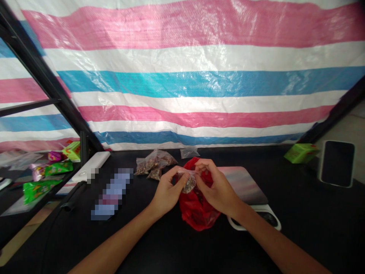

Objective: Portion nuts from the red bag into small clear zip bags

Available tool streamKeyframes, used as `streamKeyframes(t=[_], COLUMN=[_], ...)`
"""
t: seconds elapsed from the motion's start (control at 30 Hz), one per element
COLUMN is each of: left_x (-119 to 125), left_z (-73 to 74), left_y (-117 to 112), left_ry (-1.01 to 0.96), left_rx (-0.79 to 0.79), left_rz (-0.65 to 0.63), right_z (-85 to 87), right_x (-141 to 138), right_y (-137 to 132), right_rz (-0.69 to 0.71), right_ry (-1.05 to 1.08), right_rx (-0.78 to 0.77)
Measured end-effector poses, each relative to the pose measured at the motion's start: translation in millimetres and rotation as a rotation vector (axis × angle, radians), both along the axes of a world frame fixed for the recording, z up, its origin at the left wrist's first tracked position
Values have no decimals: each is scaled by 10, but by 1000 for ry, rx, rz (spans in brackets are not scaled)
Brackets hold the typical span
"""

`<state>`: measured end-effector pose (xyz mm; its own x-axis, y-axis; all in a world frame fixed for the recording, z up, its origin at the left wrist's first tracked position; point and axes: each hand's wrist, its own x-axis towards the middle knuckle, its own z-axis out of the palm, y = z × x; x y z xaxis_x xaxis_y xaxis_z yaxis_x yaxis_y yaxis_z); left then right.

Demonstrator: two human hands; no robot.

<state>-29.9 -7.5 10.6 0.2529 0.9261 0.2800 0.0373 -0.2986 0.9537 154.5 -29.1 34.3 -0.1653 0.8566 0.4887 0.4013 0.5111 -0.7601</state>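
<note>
A small clear zip bag (pixel 188 184) with brownish bits in its bottom is held up between my two hands. My left hand (pixel 170 187) pinches its upper left edge, thumb in front. On the other side, my right hand (pixel 212 184) grips the upper right edge between thumb and fingers. Beneath and behind the bag lies a crumpled red plastic bag (pixel 199 213), its mouth partly covered by my right hand. Several filled zip bags (pixel 155 163) of similar brown bits are piled behind my left hand. A flat, clear bag (pixel 190 152) rests farther back.
Right of the red bag is a scale (pixel 253 217) with a shiny plate (pixel 242 184). A phone-like device (pixel 337 163) stands by a green box (pixel 301 153). At left are a white power strip (pixel 92 165), a blurred bluish item (pixel 112 195) and green snack packets (pixel 40 189).
</note>
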Motion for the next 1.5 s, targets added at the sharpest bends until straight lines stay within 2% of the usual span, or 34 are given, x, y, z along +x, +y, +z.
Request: streamKeyframes(t=[0.17,0.33,0.63,0.8,1.07,1.33,1.5], left_x=[12,1,-6,-13,-37,-42,-38], left_z=[-14,-1,3,26,48,60,92], left_y=[13,16,-12,6,21,17,-20], left_ry=[-22,12,6,15,4,22,34], left_rx=[-42,-16,-17,29,42,77,112], left_rz=[-15,-8,-9,-13,-47,-77,-67], right_z=[-18,-22,-15,-9,-26,-25,-18], right_x=[7,-12,10,-12,-10,-15,-19], right_y=[18,21,-17,-28,-14,-7,-18], right_rz=[1,25,22,1,59,50,82], right_ry=[33,93,63,75,137,219,157], right_rx=[-13,6,19,25,-28,-3,20])
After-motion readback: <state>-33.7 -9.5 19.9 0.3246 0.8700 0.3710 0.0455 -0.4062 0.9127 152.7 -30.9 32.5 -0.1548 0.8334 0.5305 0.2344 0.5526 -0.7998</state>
